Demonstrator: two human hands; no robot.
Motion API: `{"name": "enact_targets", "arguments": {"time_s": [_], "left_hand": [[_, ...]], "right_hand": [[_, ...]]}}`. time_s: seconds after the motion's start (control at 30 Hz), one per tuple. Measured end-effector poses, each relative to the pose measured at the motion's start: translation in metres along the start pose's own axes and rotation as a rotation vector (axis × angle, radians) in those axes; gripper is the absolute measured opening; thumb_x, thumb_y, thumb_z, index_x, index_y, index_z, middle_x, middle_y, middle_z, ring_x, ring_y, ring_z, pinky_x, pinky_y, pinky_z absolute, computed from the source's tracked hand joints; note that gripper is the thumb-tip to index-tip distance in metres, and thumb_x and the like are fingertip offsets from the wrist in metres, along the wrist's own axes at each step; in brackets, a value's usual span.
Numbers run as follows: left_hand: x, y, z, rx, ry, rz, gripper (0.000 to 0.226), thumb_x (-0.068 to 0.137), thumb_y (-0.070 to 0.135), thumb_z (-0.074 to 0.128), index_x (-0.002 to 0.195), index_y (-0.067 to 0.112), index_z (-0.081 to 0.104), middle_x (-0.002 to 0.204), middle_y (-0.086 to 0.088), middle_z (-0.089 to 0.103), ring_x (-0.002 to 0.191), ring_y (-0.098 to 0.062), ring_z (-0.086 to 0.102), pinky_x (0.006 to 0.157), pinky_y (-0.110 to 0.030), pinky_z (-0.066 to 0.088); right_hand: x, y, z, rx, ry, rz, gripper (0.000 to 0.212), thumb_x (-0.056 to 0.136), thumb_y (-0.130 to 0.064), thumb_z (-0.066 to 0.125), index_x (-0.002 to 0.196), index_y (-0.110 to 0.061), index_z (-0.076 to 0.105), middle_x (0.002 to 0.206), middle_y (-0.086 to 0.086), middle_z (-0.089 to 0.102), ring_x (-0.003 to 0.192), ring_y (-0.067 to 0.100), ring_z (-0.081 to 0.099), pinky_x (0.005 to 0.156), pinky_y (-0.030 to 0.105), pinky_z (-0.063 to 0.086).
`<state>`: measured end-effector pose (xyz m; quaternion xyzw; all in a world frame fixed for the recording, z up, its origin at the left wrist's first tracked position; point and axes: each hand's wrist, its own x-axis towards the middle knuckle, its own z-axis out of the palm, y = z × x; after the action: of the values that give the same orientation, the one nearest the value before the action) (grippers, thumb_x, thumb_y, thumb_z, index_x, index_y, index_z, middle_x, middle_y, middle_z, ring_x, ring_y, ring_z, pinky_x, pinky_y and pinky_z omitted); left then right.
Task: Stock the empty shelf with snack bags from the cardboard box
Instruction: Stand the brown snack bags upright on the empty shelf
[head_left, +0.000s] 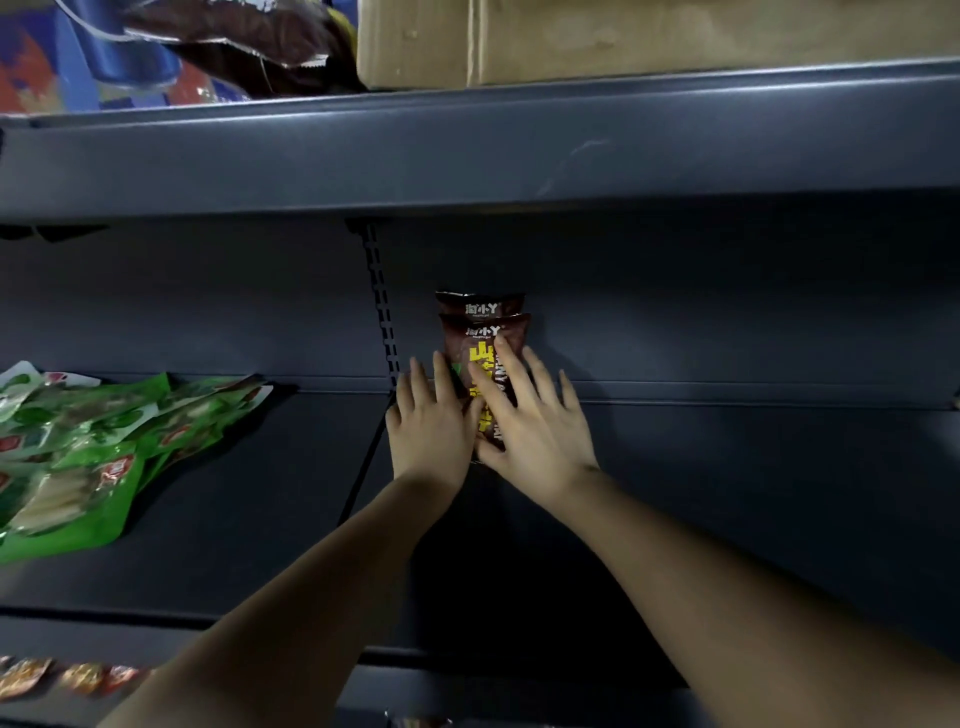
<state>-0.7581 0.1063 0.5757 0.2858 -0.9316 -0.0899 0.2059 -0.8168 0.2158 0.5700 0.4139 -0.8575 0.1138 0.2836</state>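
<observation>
Two dark brown snack bags (480, 332) with yellow lettering stand one behind the other against the back wall of the dark shelf (727, 467), near its left divider. My left hand (428, 423) lies flat with straight fingers against the front bag's left side. My right hand (530, 415) lies spread on the front of that bag, fingers straight, covering its lower half. A cardboard box (623, 36) sits on the shelf above, at the top right.
Green snack packs (78, 447) lie piled in the bay to the left. Brown and blue bags (218, 41) sit on the upper shelf beside the box. Small orange packets (62, 675) show on the shelf below at the lower left.
</observation>
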Motion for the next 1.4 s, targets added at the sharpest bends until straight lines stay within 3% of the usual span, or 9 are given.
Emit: {"name": "enact_targets", "arguments": {"time_s": [0.1,0.17,0.27,0.33,0.7,0.87,1.03,1.23,1.4], "left_hand": [[-0.008,0.008,-0.007,0.000,0.061,0.033,0.064,0.100,0.046,0.028,0.151,0.016,0.006,0.158,-0.013,0.006,0.146,-0.028,0.006,0.114,-0.042,0.017],[-0.019,0.015,-0.014,0.018,0.114,0.110,0.057,0.099,0.038,0.032,0.149,0.012,0.022,0.155,-0.015,0.022,0.143,-0.031,0.021,0.111,-0.044,0.027],[-0.038,0.032,-0.021,0.087,0.170,0.243,0.048,0.090,0.030,0.035,0.124,0.006,0.058,0.124,-0.015,0.061,0.115,-0.034,0.058,0.087,-0.045,0.050],[-0.054,0.049,-0.028,0.102,0.134,0.286,0.044,0.086,0.028,0.034,0.111,0.007,0.064,0.104,-0.013,0.068,0.097,-0.034,0.064,0.077,-0.042,0.052],[-0.181,0.182,-0.029,0.085,0.039,0.432,0.021,0.085,0.023,0.059,0.098,0.009,0.068,0.090,-0.010,0.068,0.084,-0.032,0.064,0.070,-0.038,0.049],[-0.237,0.229,-0.028,0.056,0.023,0.399,0.030,0.095,0.028,0.043,0.109,0.010,0.061,0.107,-0.010,0.063,0.101,-0.031,0.056,0.082,-0.038,0.042],[-0.290,0.262,-0.017,0.027,0.007,0.463,0.031,0.095,0.026,0.041,0.112,0.009,0.060,0.108,-0.010,0.062,0.101,-0.031,0.055,0.080,-0.037,0.041],[-0.349,0.288,0.010,-0.009,-0.120,0.483,0.031,0.096,0.029,0.037,0.110,0.012,0.059,0.100,-0.010,0.066,0.087,-0.033,0.062,0.064,-0.032,0.040],[-0.378,0.294,0.039,0.039,-0.304,0.501,0.030,0.098,0.032,0.034,0.113,0.015,0.055,0.102,-0.009,0.066,0.089,-0.033,0.063,0.063,-0.032,0.038]], "right_hand": [[-0.011,0.003,-0.013,0.050,0.009,0.000,0.061,0.084,-0.048,0.044,0.138,-0.020,0.048,0.149,0.005,0.040,0.132,0.026,0.044,0.095,0.046,0.047],[-0.021,0.007,-0.025,0.079,0.000,0.004,0.055,0.083,-0.045,0.037,0.126,-0.018,0.060,0.138,0.004,0.053,0.120,0.024,0.055,0.085,0.041,0.052],[-0.040,0.021,-0.046,0.096,-0.008,0.010,0.050,0.081,-0.042,0.041,0.117,-0.018,0.066,0.123,0.003,0.063,0.107,0.024,0.063,0.078,0.037,0.053],[-0.057,0.037,-0.062,0.084,-0.042,0.024,0.044,0.083,-0.040,0.051,0.118,-0.017,0.065,0.119,0.003,0.065,0.104,0.025,0.063,0.079,0.037,0.052],[-0.198,0.141,-0.170,0.002,-0.206,0.169,0.043,0.089,-0.039,0.056,0.121,-0.011,0.062,0.121,0.007,0.062,0.109,0.029,0.058,0.085,0.040,0.048],[-0.263,0.181,-0.212,-0.046,-0.254,0.175,0.045,0.091,-0.041,0.052,0.126,-0.012,0.058,0.126,0.008,0.058,0.114,0.031,0.055,0.087,0.040,0.045],[-0.325,0.216,-0.235,-0.083,-0.318,0.196,0.048,0.093,-0.042,0.047,0.132,-0.014,0.052,0.131,0.005,0.053,0.121,0.027,0.049,0.093,0.039,0.040],[-0.387,0.229,-0.237,-0.069,-0.362,0.211,0.046,0.082,-0.041,0.040,0.096,-0.009,0.070,0.094,0.009,0.068,0.082,0.034,0.065,0.064,0.036,0.049],[-0.430,0.231,-0.225,-0.058,-0.486,0.278,0.042,0.090,-0.040,0.050,0.124,-0.015,0.057,0.122,0.005,0.058,0.111,0.028,0.054,0.081,0.037,0.043]]}}
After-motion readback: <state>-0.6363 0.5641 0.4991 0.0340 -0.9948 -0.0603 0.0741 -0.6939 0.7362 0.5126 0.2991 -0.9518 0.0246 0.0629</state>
